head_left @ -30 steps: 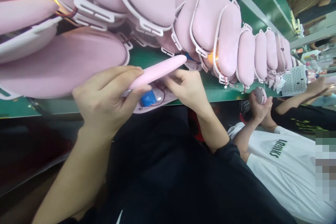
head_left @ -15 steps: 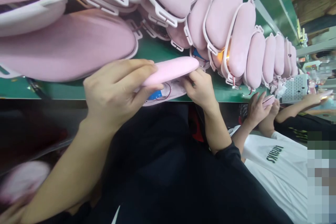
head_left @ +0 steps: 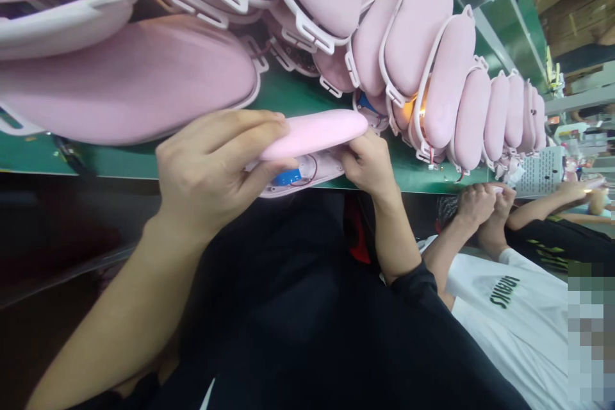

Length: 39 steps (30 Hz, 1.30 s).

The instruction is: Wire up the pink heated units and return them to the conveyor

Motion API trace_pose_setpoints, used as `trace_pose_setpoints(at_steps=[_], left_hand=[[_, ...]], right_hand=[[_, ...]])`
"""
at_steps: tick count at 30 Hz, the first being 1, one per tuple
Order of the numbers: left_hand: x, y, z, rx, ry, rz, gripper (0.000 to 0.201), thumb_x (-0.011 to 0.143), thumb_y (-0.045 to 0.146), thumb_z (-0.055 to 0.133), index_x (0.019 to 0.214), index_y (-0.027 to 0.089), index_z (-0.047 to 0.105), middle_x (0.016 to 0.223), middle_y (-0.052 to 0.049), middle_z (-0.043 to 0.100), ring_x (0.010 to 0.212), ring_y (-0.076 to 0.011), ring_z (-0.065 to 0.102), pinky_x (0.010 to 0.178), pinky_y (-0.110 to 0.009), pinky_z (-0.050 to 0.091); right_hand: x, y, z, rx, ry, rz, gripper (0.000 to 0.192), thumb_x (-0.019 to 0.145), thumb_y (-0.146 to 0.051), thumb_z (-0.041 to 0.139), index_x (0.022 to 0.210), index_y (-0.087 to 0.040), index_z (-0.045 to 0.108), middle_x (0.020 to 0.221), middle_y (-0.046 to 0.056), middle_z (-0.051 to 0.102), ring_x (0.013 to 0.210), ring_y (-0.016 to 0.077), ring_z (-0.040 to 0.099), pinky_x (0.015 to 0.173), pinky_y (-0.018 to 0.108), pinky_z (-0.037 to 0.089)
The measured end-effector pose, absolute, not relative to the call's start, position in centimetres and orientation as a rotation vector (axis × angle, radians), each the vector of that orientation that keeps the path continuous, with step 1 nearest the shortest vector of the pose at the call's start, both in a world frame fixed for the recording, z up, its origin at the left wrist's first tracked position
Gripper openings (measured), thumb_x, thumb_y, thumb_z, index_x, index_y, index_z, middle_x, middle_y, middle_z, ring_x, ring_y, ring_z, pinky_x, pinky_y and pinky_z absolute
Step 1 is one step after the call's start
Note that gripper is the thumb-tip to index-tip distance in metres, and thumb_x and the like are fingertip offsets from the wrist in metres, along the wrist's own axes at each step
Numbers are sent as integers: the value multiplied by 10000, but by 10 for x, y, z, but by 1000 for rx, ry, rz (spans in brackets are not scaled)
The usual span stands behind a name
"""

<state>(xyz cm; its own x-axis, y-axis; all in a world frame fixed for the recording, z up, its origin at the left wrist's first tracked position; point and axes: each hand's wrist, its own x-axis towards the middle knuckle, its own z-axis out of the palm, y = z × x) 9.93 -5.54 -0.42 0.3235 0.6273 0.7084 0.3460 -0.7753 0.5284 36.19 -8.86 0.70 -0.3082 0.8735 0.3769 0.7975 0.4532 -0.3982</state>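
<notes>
Head view: pink shell [head_left: 314, 132] between both hands' fingers [head_left: 250, 141].

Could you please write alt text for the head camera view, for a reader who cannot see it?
Two bare hands, left hand and right hand, hold a pink cover over a pale base with a blue battery, at the edge of a green bench. A row of pink shells lies behind.

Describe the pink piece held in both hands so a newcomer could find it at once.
On the near edge of the green bench, below the long row of pink shells, the left hand and right hand hold a pink cover. It alone sits over an open half showing a blue battery.
</notes>
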Motion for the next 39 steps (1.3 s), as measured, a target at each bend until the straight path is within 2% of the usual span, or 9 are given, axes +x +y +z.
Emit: trace_pose_setpoints(at_steps=[8,14,22,30,33,39], left_hand=[[100,-61,-8,2284,896,1453,341,1026,414,727,1292,200,722,1255,-92,775,1140,-279,767,993,-410,628],[103,-68,-9,2275,885,1450,356,1027,389,729,1335,213,706,1294,-95,760,1195,-285,747,1056,-446,617],[105,-72,-9,2298,880,1453,383,1027,399,733,1368,227,698,1313,-94,754,1208,-303,743,1048,-487,624],[106,-77,-5,2317,915,1402,338,1067,376,700,1328,162,687,1314,-117,744,1234,-301,732,1004,-526,641],[106,-76,-6,2317,890,1430,372,1034,392,733,1348,195,701,1310,-109,752,1204,-313,745,1018,-511,641],[105,-77,-6,2313,898,1429,383,1015,357,754,1356,189,707,1300,-123,757,1196,-300,747,1038,-476,621]], right_hand=[[361,-90,5,-1438,-2227,153,297,1014,-119,475,934,-218,744,900,62,677,970,224,626,900,375,562],[360,-94,1,-1507,-2124,164,252,1038,-230,503,957,-202,740,1067,101,696,1100,247,656,986,423,590],[360,-93,-2,-1572,-2104,316,219,1010,-195,511,1021,-203,730,1138,113,683,1165,277,652,1042,471,581],[359,-92,-3,-1550,-2193,141,280,1011,-158,484,1011,-223,756,1069,86,695,1106,252,670,985,406,599],[363,-93,-1,-1525,-2230,118,298,1009,-148,470,985,-222,758,1045,80,693,1069,241,670,941,390,599],[365,-87,1,-1538,-2250,212,320,1003,-141,483,1102,-248,768,1087,70,682,1122,241,665,978,404,595]])
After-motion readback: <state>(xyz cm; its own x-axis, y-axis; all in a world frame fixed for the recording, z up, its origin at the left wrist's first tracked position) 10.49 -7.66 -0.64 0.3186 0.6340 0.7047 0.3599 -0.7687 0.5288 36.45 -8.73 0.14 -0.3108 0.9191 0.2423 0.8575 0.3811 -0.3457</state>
